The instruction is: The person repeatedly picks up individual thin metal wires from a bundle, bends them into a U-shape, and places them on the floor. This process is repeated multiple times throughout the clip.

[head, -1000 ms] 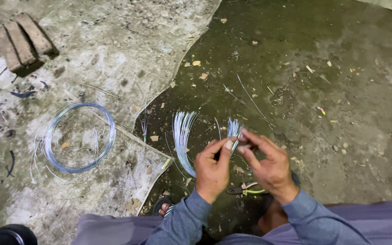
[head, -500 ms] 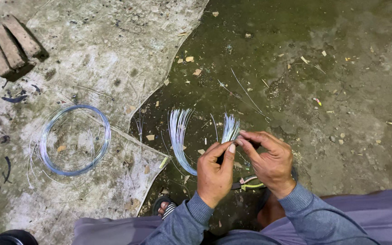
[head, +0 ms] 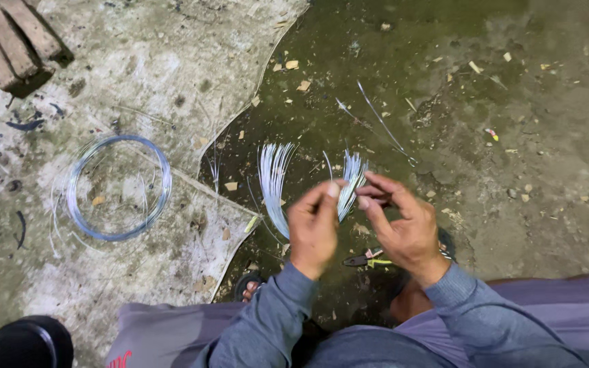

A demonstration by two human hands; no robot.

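Brick pieces [head: 15, 37] lie at the far left on a pale, dirty sheet [head: 138, 68], and just right of them, on the same sheet, we note a coil of thin wire [head: 118, 187] lying flat. Past the sheet's edge, on the dark green floor [head: 512, 102], a fan of cut wires [head: 273, 184] lies loose, its strands curving from near our knees up and away.

Next comes the left hand [head: 313, 228], thumb pressed against the forefinger, pinching the lower end of a small wire bundle [head: 350, 184]. The right hand [head: 403, 228] meets it from the other side, fingertips closed on the same spot. The bundle is held above the floor between both hands; its long axis runs from the pinch up and away from us, slightly to the right, with the free ends splayed at the top.

Against the frame half a second ago, the hands sit a little higher and the thumbs have shifted on the pinch; we judge the strands are being gathered or twisted. Pliers [head: 369, 259] lie on the floor beneath the right hand, untouched. Single stray wires [head: 383, 126] lie farther off.
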